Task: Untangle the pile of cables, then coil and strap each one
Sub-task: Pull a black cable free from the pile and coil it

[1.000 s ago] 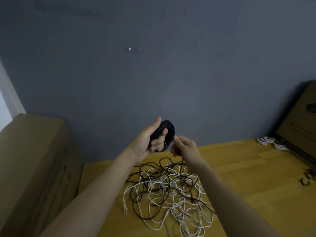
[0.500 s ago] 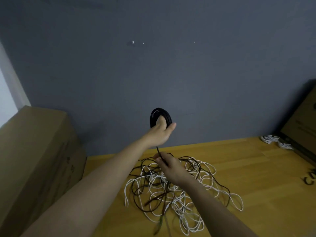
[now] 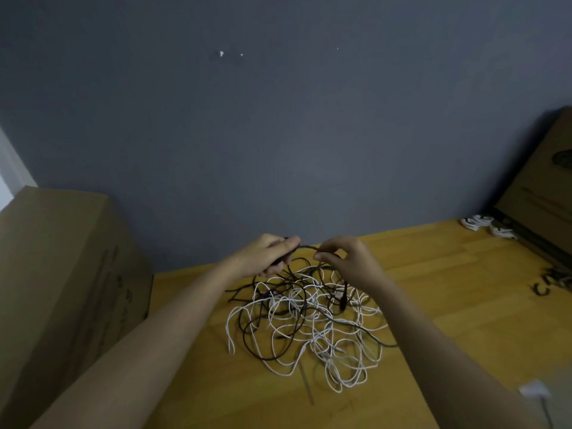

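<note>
Black cable (image 3: 305, 247) spans left hand (image 3: 263, 257), right hand (image 3: 346, 258)

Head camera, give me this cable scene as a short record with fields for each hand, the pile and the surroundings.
left hand: grips a black cable
right hand: pinches the same cable further along
pile: black and white cables tangled on the wooden floor
far right: small white bundles by the wall
left: cardboard box
</note>
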